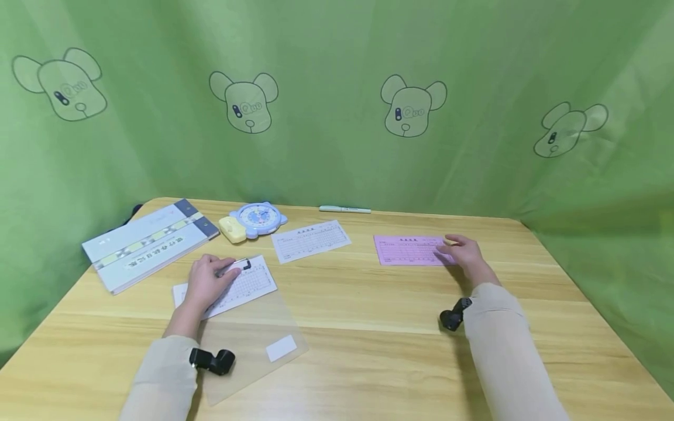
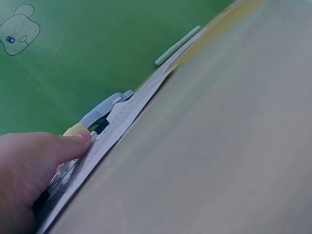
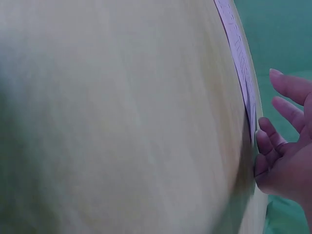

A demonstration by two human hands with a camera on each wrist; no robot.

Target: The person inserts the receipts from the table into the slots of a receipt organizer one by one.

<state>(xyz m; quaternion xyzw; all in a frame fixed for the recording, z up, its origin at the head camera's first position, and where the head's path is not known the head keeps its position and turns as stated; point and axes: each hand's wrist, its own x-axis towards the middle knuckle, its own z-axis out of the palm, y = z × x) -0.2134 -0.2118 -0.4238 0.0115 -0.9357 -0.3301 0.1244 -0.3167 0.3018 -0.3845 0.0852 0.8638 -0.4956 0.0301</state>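
My left hand [image 1: 204,283] is on the metal clip [image 1: 242,264] of a clear clipboard [image 1: 247,351], pinching it between thumb and fingers. Under the clip lie white printed forms [image 1: 253,286], which stick out past the board's left side. In the left wrist view the thumb [image 2: 73,145] presses down beside the clip's black end [image 2: 101,126]. Farther right, my right hand [image 1: 466,254] is at the right end of a pink printed form [image 1: 405,251] lying flat. Its fingers [image 3: 287,87] are spread and loosely bent, holding nothing, in the right wrist view.
A single white form [image 1: 310,241] lies between the clipboard and the pink one. Behind are a blue and yellow toy-like clock [image 1: 259,217] and a pale green pen [image 1: 344,209]. A binder-like book [image 1: 150,245] lies at the left. A green curtain [image 1: 337,164] hangs behind the table.
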